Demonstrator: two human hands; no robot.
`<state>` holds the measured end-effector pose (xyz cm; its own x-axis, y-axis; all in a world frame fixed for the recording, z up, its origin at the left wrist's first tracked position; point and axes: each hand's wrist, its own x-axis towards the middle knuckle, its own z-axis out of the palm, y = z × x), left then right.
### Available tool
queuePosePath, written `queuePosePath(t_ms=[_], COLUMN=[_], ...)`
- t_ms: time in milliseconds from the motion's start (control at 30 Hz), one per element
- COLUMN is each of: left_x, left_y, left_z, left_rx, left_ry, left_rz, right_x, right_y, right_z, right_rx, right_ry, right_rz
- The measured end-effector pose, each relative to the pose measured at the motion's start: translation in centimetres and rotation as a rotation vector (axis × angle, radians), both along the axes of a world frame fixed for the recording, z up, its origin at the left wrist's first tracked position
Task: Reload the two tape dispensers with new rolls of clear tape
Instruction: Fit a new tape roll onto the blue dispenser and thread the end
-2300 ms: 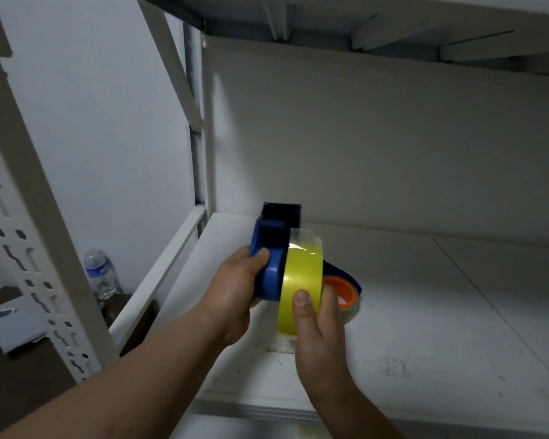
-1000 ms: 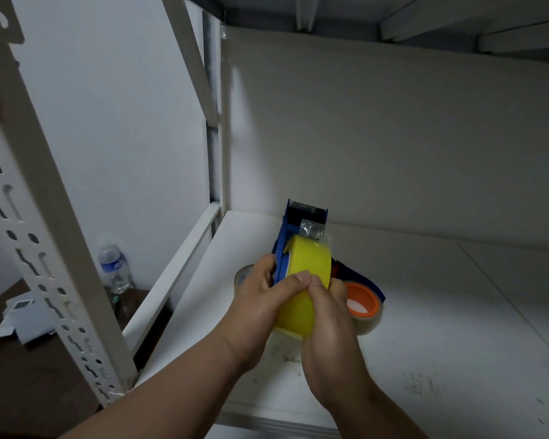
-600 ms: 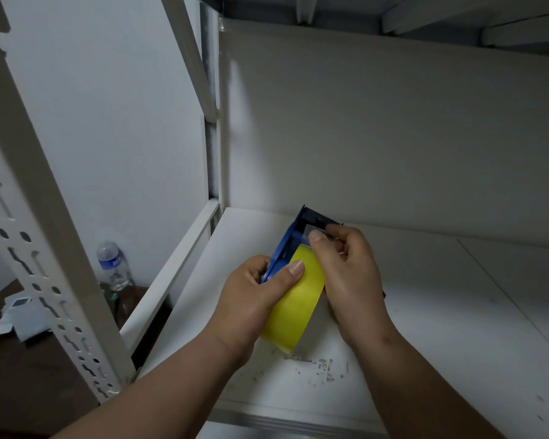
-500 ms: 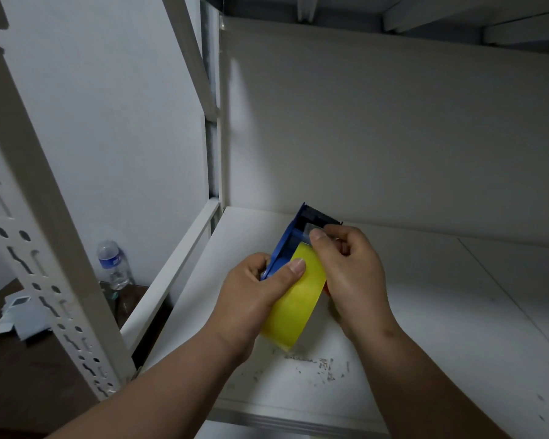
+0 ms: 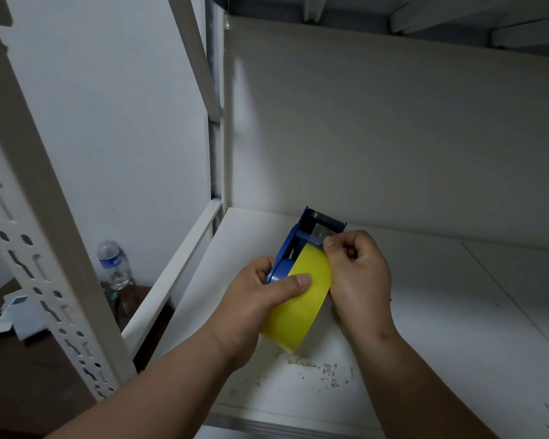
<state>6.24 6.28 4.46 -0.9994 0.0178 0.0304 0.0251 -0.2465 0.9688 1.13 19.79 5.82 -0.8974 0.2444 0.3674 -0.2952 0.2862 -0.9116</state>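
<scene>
Above white shelf (image 5: pixel 425 312): left hand (image 5: pixel 251 308) grips tape dispenser (image 5: pixel 293 245) with roll (image 5: pixel 298 305); right hand (image 5: pixel 358 277) pinches tape end.

Glossy tape roll (image 5: pixel 301 299) (blue plastic dispenser (image 5: pixel 295 245))

Above the white shelf (image 5: pixel 425 312), the left hand (image 5: pixel 254 308) grips the blue tape dispenser (image 5: pixel 295 242), thumb across its yellow roll (image 5: pixel 298 308). The right hand (image 5: pixel 358 277) pinches the tape end (image 5: pixel 320 231) beside the dispenser's blade.

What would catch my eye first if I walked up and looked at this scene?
The bright yellow tape roll, seated in a blue tape dispenser held over the white shelf at centre. The left hand grips the roll and dispenser with its thumb across the yellow band, while the right hand pinches the tape end near the toothed blade. A water bottle stands at lower left, beyond the shelf frame.
</scene>
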Motion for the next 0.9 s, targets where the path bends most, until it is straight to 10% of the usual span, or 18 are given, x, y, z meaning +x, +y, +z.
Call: queuePosePath(t_ms=[900], left_x=[-0.9], left_y=[-0.9], left_z=[-0.5], left_rx=[-0.064], left_ry=[0.0], left_rz=[0.186], right_x=[-0.9], right_y=[-0.9], right_z=[0.0], right_rx=[0.116], right_ry=[-0.054], right_rz=[0.001])
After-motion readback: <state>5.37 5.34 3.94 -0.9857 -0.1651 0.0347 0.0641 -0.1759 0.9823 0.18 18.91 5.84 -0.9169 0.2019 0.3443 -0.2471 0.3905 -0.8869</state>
